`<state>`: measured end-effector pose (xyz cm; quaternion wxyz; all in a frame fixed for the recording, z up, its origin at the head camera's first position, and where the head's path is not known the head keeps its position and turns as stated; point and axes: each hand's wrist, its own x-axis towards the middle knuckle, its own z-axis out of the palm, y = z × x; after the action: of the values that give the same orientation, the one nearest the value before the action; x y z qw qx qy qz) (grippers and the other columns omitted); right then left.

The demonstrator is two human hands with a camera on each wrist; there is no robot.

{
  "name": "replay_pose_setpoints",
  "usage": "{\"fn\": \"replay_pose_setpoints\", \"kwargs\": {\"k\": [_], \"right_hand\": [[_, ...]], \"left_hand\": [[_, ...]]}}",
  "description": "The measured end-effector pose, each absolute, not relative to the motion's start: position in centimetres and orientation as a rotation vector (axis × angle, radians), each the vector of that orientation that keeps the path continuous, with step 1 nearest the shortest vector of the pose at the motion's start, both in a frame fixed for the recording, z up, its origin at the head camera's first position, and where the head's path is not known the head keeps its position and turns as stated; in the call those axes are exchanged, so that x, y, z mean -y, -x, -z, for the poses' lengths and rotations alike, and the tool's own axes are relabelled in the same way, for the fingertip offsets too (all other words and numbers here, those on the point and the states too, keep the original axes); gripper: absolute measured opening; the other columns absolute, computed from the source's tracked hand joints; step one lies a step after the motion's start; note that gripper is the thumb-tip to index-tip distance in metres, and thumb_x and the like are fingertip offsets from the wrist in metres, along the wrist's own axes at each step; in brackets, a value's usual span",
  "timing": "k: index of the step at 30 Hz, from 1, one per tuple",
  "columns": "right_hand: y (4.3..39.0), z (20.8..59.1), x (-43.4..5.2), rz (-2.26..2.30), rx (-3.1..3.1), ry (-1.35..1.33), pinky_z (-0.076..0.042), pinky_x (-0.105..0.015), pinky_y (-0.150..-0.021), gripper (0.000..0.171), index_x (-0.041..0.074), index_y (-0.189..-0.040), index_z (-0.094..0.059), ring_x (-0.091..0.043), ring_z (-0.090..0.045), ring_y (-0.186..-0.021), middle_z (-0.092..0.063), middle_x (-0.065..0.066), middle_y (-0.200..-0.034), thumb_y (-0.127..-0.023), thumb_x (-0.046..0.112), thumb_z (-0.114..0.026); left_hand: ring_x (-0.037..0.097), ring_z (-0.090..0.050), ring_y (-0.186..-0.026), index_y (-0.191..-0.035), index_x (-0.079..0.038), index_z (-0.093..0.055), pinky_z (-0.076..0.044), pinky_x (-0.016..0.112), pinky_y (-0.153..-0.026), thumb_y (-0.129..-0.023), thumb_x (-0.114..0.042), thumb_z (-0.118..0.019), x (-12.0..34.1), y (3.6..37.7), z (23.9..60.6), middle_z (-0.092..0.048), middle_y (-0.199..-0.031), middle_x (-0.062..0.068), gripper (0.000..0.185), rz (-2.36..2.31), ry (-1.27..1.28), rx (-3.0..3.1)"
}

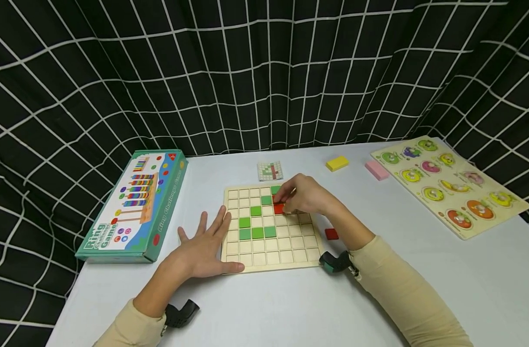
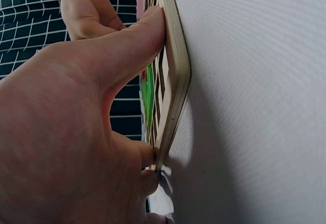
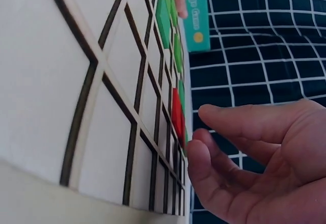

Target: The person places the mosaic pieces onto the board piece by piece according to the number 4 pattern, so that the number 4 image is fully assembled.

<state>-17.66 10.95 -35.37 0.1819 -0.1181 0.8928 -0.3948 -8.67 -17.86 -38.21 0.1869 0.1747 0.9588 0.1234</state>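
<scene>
A wooden grid board [image 1: 247, 259] lies on the white table, with several green tiles [image 1: 257, 233] in its cells. Red tiles [image 1: 279, 208] sit toward its far side. Over these, the right hand [image 1: 306, 193] reaches down with bent fingers at the red tiles. In the right wrist view its thumb and fingertips stand apart, and I see nothing between them. The left hand [image 1: 203, 250] is spread at the board's left edge, its thumb resting on the near left corner. One loose red tile [image 1: 332, 233] lies right of the board, beside the right forearm.
A small pattern card [image 1: 270, 171] lies behind the board. Yellow [image 1: 337, 163] and pink [image 1: 376, 170] blocks lie farther right, near a fruit puzzle board [image 1: 455, 183]. A Ring Challenge Game box [image 1: 134, 207] is at left. Black gridded curtain [image 1: 255, 72] encloses the table.
</scene>
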Motion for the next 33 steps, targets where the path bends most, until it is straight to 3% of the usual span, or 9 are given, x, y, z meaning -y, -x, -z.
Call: {"fn": "replay_pose_setpoints", "kwargs": {"k": [12, 18, 24, 33], "right_hand": [[17.5, 34.1, -14.6, 1.099, -2.582, 0.438, -0.053, -0.031, -0.076, 0.019, 0.004, -0.108, -0.079, -0.028, -0.062, -0.094, -0.074, -0.014, -0.108, -0.091, 0.002, -0.072], [17.6, 33.9, -17.2, 1.090, -2.621, 0.369, -0.054, -0.032, -0.071, 0.020, 0.003, -0.109, -0.078, -0.030, -0.061, -0.098, -0.073, -0.017, -0.109, -0.091, -0.001, -0.071], [17.8, 34.1, -19.2, 1.090, -2.613, 0.320, -0.054, -0.032, -0.079, 0.024, 0.002, -0.113, -0.078, -0.030, -0.062, -0.098, -0.074, -0.017, -0.112, -0.090, -0.003, -0.069], [18.4, 35.1, -20.9, 1.107, -2.595, 0.336, -0.053, -0.029, -0.081, 0.027, 0.000, -0.112, -0.078, -0.030, -0.061, -0.100, -0.074, -0.018, -0.114, -0.085, -0.003, -0.073]], "left_hand": [[0.050, 0.002, -0.159, -0.169, -0.012, -0.008, -0.002, 0.095, -0.099, -0.080, -0.079, -0.069, 17.9, 8.7, 38.3, 0.005, -0.177, 0.003, 0.127, -0.339, -0.504, -2.707], [0.050, 0.002, -0.159, -0.169, -0.012, -0.008, -0.003, 0.095, -0.098, -0.080, -0.079, -0.069, 17.9, 8.6, 38.2, 0.005, -0.177, 0.004, 0.127, -0.331, -0.505, -2.710], [0.051, 0.001, -0.159, -0.169, -0.011, -0.010, -0.003, 0.095, -0.098, -0.081, -0.077, -0.070, 17.9, 8.5, 38.1, 0.004, -0.177, 0.004, 0.125, -0.344, -0.503, -2.710], [0.051, 0.001, -0.159, -0.169, -0.011, -0.009, -0.002, 0.095, -0.099, -0.081, -0.077, -0.071, 17.8, 8.5, 38.0, 0.004, -0.177, 0.004, 0.126, -0.347, -0.503, -2.708]]}}
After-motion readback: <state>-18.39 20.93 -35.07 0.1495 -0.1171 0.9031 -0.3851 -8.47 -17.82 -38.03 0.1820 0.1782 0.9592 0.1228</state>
